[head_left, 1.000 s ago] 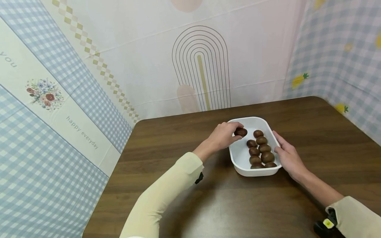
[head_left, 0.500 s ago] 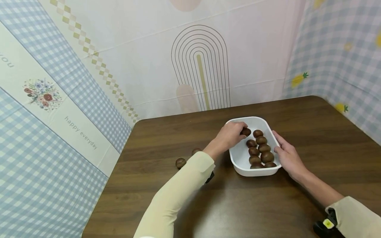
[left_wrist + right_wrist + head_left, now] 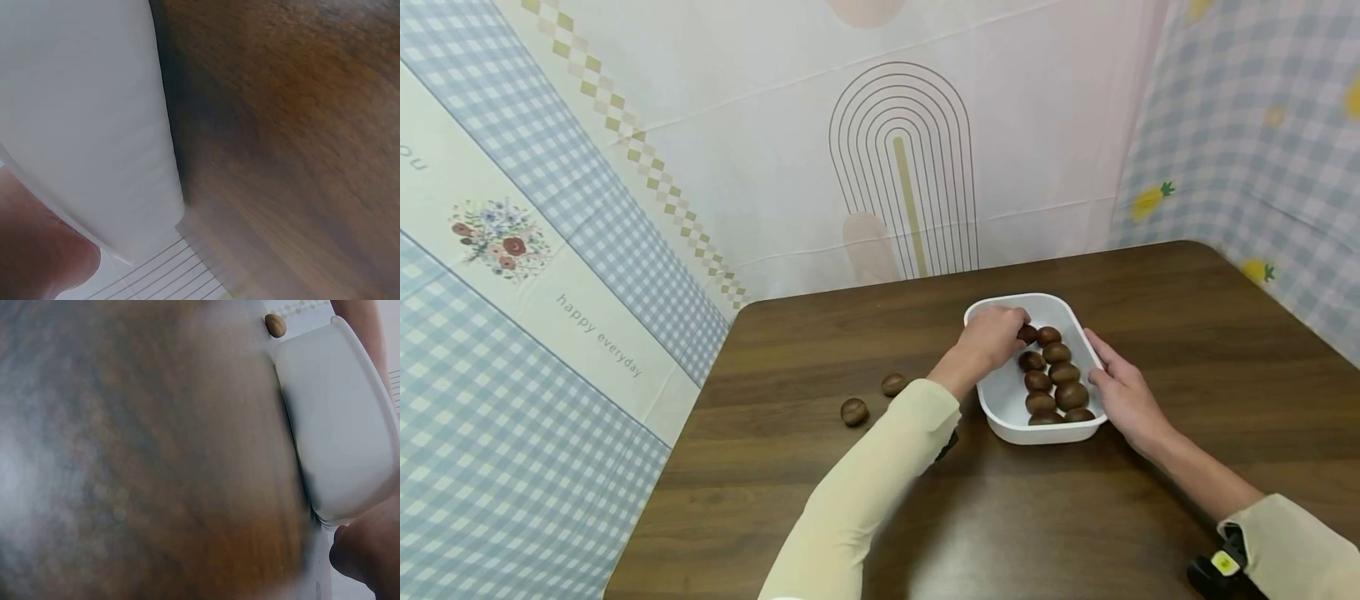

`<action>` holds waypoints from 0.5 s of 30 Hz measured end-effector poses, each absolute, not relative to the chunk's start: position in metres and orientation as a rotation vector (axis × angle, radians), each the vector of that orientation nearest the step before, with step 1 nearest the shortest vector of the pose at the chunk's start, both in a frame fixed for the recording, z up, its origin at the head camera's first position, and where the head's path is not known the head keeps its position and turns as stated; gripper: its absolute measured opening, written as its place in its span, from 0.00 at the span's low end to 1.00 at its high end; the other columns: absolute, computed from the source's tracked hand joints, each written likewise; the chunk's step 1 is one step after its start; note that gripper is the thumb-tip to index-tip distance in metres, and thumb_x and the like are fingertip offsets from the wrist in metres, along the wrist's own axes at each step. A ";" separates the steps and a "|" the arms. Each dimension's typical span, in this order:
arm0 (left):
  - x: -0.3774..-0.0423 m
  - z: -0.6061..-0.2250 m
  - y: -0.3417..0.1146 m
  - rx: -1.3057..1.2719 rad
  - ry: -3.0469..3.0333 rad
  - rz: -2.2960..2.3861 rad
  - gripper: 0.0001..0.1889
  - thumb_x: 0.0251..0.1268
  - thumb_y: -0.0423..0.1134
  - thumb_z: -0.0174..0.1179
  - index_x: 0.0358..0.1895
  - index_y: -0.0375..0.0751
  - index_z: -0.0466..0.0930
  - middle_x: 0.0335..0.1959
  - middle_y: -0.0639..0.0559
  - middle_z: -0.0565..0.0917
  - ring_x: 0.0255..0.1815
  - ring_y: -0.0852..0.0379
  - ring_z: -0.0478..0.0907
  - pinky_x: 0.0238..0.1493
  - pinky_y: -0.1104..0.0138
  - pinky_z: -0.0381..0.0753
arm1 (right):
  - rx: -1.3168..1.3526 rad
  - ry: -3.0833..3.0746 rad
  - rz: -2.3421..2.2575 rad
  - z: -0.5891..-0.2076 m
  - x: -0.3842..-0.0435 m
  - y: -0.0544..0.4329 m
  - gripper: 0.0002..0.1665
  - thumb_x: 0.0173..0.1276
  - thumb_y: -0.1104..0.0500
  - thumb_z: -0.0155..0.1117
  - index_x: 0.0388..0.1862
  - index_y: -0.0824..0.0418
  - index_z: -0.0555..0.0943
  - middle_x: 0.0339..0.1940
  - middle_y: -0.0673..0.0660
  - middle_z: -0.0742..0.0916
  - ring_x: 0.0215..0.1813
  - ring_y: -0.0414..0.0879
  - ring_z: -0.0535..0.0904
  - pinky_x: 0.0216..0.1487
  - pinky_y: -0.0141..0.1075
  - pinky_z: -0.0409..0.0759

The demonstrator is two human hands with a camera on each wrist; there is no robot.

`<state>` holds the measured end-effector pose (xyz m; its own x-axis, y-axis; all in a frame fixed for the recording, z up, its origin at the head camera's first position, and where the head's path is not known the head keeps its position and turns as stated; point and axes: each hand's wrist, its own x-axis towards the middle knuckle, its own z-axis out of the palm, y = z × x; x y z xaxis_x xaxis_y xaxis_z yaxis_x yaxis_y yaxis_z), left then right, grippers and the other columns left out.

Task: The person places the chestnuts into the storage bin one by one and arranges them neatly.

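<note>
A white rectangular tray (image 3: 1041, 435) stands on the table, holding two columns of brown, egg-shaped fruits (image 3: 1063, 372). My left hand (image 3: 991, 337) reaches over its left rim and pinches one dark brown fruit (image 3: 1027, 334) inside, close beside the far fruit of the right column. Most of those fingers are hidden from the head view. At the right side, my right hand (image 3: 1126, 392) grips the tray wall, thumb over the rim. In the left wrist view part of the left hand (image 3: 37, 244) shows beyond the tray wall (image 3: 87, 119).
On the brown wooden table (image 3: 760, 467), left of the tray, lie two more brown fruits, a streaked one (image 3: 853, 412) and another (image 3: 893, 384) near the left sleeve. A patterned cloth (image 3: 775, 150) hangs behind the table's far edge.
My left hand has moved right inside the tray with the fruit, up to the right column's far end. Two fruits on the table have come into sight from behind the left arm. The right hand stays put.
</note>
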<state>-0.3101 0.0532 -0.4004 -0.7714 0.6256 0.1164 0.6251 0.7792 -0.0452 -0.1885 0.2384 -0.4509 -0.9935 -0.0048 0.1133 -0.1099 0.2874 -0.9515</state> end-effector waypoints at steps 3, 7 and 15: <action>-0.308 -0.400 0.053 -1.003 -2.861 0.004 0.10 0.77 0.47 0.68 0.55 0.53 0.87 0.44 0.61 0.86 0.44 0.63 0.79 0.46 0.68 0.79 | 0.099 -2.456 1.817 -0.451 -0.187 0.237 0.39 0.82 0.68 0.37 0.89 0.60 0.47 0.85 0.72 0.58 0.79 0.70 0.59 0.51 0.15 0.66; -0.305 -0.401 0.052 -0.993 -2.882 -0.019 0.10 0.76 0.46 0.68 0.55 0.52 0.86 0.44 0.60 0.86 0.43 0.62 0.79 0.45 0.68 0.79 | 0.094 -2.456 1.821 -0.451 -0.187 0.236 0.40 0.82 0.69 0.37 0.89 0.59 0.47 0.85 0.72 0.58 0.79 0.70 0.59 0.51 0.15 0.66; -0.303 -0.404 0.054 -1.019 -2.900 -0.001 0.10 0.77 0.46 0.67 0.56 0.52 0.86 0.47 0.61 0.87 0.48 0.61 0.83 0.49 0.68 0.81 | 0.085 -2.461 1.807 -0.449 -0.180 0.235 0.39 0.82 0.68 0.38 0.89 0.59 0.47 0.85 0.71 0.57 0.79 0.69 0.58 0.51 0.15 0.66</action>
<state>-0.3035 0.0537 -0.4042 -0.7781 0.6248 0.0645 0.6249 0.7804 -0.0220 -0.1800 0.2346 -0.4490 -0.9947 0.0066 0.1030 -0.0963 0.2995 -0.9492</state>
